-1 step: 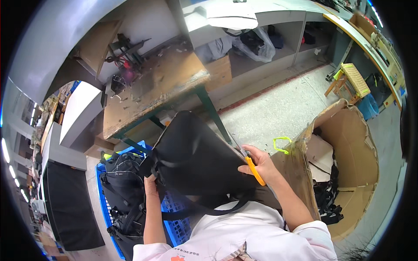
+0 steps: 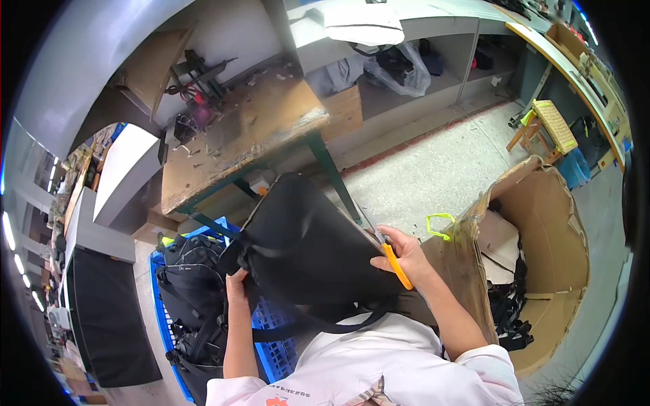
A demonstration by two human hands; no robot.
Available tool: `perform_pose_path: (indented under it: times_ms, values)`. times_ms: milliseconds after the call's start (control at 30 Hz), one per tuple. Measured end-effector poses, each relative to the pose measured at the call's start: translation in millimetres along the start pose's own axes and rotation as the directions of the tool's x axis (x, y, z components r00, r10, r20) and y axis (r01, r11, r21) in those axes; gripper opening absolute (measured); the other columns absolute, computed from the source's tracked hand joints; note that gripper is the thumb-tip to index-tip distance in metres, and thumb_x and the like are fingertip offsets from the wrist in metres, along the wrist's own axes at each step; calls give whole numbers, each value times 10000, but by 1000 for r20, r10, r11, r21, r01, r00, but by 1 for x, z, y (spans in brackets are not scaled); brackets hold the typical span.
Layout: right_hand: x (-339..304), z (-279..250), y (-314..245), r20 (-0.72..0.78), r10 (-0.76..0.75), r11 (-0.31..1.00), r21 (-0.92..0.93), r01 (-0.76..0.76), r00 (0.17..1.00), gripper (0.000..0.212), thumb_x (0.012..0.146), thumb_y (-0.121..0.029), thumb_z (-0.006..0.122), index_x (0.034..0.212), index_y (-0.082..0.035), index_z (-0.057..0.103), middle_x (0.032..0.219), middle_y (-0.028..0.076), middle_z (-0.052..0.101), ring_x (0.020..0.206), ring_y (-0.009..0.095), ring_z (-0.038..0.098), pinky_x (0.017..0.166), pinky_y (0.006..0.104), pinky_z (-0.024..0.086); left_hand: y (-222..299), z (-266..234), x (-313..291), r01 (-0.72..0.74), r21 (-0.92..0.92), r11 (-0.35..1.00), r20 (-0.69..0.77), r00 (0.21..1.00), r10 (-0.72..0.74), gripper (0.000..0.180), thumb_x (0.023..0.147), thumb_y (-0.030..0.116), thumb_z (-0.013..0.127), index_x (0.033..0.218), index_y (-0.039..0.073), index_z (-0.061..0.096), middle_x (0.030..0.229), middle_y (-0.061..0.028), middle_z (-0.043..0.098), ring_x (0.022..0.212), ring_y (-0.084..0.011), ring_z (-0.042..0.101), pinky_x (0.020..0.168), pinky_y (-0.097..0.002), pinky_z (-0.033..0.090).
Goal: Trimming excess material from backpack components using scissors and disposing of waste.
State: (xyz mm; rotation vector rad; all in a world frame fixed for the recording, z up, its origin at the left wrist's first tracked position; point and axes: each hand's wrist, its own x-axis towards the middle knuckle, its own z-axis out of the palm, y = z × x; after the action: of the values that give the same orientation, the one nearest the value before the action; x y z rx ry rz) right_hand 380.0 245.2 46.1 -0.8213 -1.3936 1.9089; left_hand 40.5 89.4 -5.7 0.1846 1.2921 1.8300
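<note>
A large black bag, with a smooth panel and a strap looping below it, is held up in front of my body. My left hand grips its left edge, with some of the fingers hidden behind the black material. In my right hand is a pair of scissors with orange handles. Their metal blades point up and to the left, along the bag's right edge. My right thumb and fingers close around the scissors beside the bag; whether they also touch the bag I cannot tell.
A blue plastic crate with black backpacks stands at the left. To the right is an open cardboard box with black straps and pale pieces inside. A worn worktable stands ahead, and a wooden stool at the far right.
</note>
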Motion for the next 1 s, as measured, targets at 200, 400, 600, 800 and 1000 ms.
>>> perform_pose_path:
  times_ms: [200, 400, 600, 800, 1000]
  values:
    - [0, 3, -7, 157, 48, 999, 10, -50, 986, 561, 667, 62, 622, 1192, 0, 434, 993, 25, 543, 873, 81, 494, 777, 212, 396, 44, 13, -11, -169, 338, 926, 107, 984, 140, 533, 684, 24, 601, 1186, -12, 426, 1009, -84, 561, 921, -185, 529, 826, -282, 400]
    - [9, 14, -13, 303, -64, 987, -124, 105, 951, 523, 681, 17, 610, 1180, -14, 455, 962, 25, 555, 848, 99, 502, 770, 223, 401, 112, 130, -13, -643, 637, 425, 515, 765, 386, 842, 605, 267, 669, 1306, 14, 277, 1232, -180, 427, 1190, -292, 368, 988, -388, 263]
    - [22, 46, -88, 459, -114, 990, 131, 60, 881, 500, 689, 14, 624, 1163, -14, 465, 929, 8, 531, 842, 57, 478, 745, 196, 393, 124, 163, -14, -468, 712, 524, 473, 871, 134, 432, 560, 127, 721, 929, -43, 576, 877, -104, 614, 781, -181, 600, 712, -262, 463]
    - [23, 23, -86, 382, 73, 989, 92, -116, 921, 420, 749, -38, 629, 1142, -54, 482, 748, -48, 469, 675, 20, 438, 599, 161, 372, 127, 132, 5, -333, 636, 697, 304, 937, 170, 304, 633, 50, 660, 913, -34, 579, 813, -110, 616, 696, -182, 606, 656, -292, 502]
    - [-10, -14, 6, 230, 192, 979, 17, -201, 954, 405, 784, -104, 607, 1161, -63, 465, 735, -39, 472, 638, 31, 436, 554, 174, 360, 69, 49, 42, -185, 621, 761, 259, 966, 23, 335, 626, 87, 729, 917, -18, 600, 846, -71, 623, 763, -159, 603, 722, -270, 488]
